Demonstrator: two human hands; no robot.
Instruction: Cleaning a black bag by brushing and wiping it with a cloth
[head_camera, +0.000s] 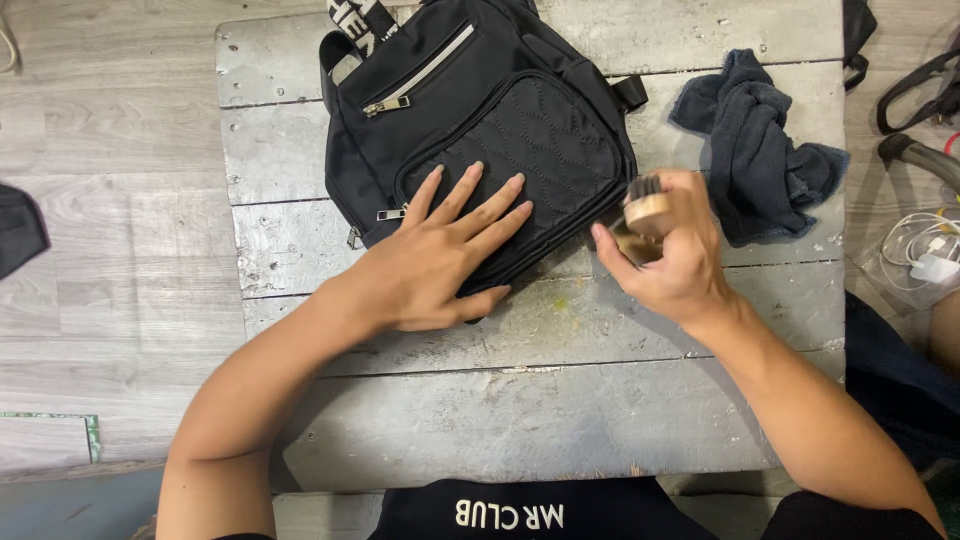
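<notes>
While the left hand lies flat with fingers spread on the quilted pocket of the black bag, pinning it to the grey table at upper centre of the frame, the right hand curls closed around a wooden brush, bristles turned towards the bag's right edge. A dark cloth lies crumpled at upper right, within reach.

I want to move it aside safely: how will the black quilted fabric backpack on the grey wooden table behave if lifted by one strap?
The black quilted fabric backpack would probably sag, since its soft fabric lies flat under the left hand. It looks rather light. It should not roll.
</notes>
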